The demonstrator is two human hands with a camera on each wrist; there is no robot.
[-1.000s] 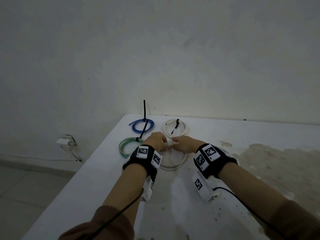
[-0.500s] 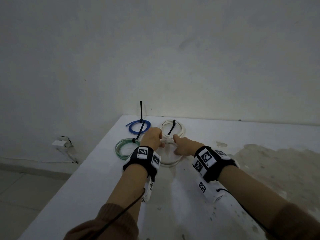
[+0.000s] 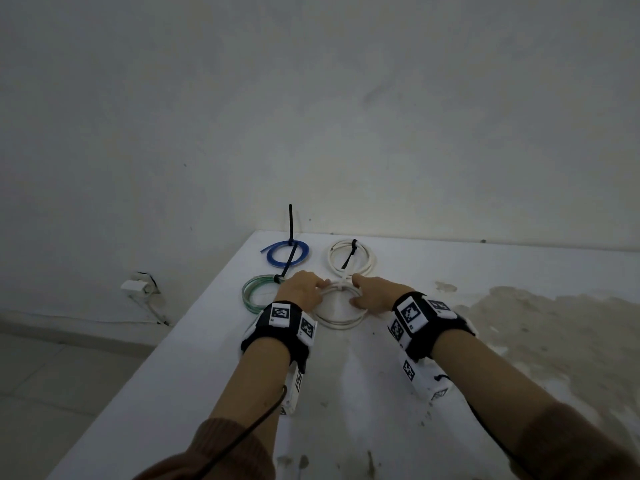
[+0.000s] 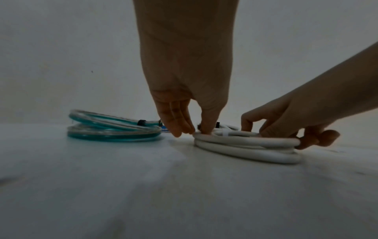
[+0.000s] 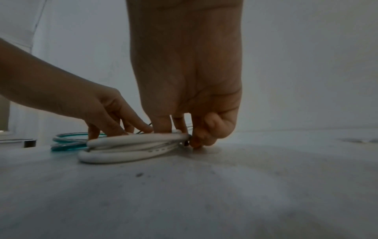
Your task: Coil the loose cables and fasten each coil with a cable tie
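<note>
A near white coil point(image 3: 341, 322) lies flat on the bench point(image 3: 207, 375). The left hand point(image 3: 301, 289) pinches its left rim, and the right hand point(image 3: 375, 294) is curled round its right rim. A white cable tie point(image 3: 341, 284) sits between the hands. Beyond lie a green coil point(image 3: 251, 296), a blue coil point(image 3: 273, 259) and a far white coil point(image 3: 367, 265).

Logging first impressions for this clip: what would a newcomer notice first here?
The left hand and right hand meet on the near white coil on the table, gripping it. Beyond and left lie the blue coil, green coil and far white coil, each already tied in black.
</note>
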